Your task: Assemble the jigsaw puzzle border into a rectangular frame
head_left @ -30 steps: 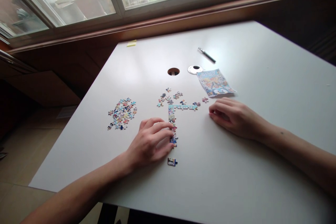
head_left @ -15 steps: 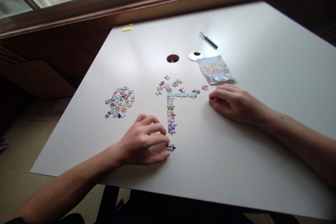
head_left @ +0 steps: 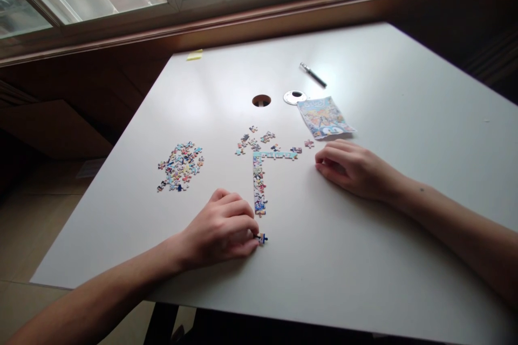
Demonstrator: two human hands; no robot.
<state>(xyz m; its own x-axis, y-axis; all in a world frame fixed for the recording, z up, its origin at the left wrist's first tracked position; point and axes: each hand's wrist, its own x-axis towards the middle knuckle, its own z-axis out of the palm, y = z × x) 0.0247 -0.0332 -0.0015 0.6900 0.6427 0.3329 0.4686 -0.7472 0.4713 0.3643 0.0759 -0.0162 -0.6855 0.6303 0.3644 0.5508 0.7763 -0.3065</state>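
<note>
My left hand [head_left: 222, 232] is low over the table, thumb and fingers closed on the sides of a single puzzle piece [head_left: 263, 239] with a dark blue knob. Just above that piece ends the joined puzzle border [head_left: 259, 186], an L-shaped corner with a column running down and a pale blue row [head_left: 279, 156] going right. Its lower end is apart from the held piece. My right hand [head_left: 350, 167] rests on the table right of the row, fingers curled in and nothing seen in them. Near its fingertips lies a loose pink piece [head_left: 309, 143].
A heap of mixed puzzle pieces [head_left: 182, 166] lies at the left, and several loose ones [head_left: 254, 143] above the corner. A picture sheet [head_left: 326, 117], a round metal cover [head_left: 294, 97], a pen [head_left: 313, 75] and a cable hole [head_left: 261, 101] are farther back. Yellow tape [head_left: 195, 55] marks the far edge.
The fingers of my left hand have closed in on the puzzle piece, covering more of it. The view has tilted up a little. My right hand has stayed at its place.
</note>
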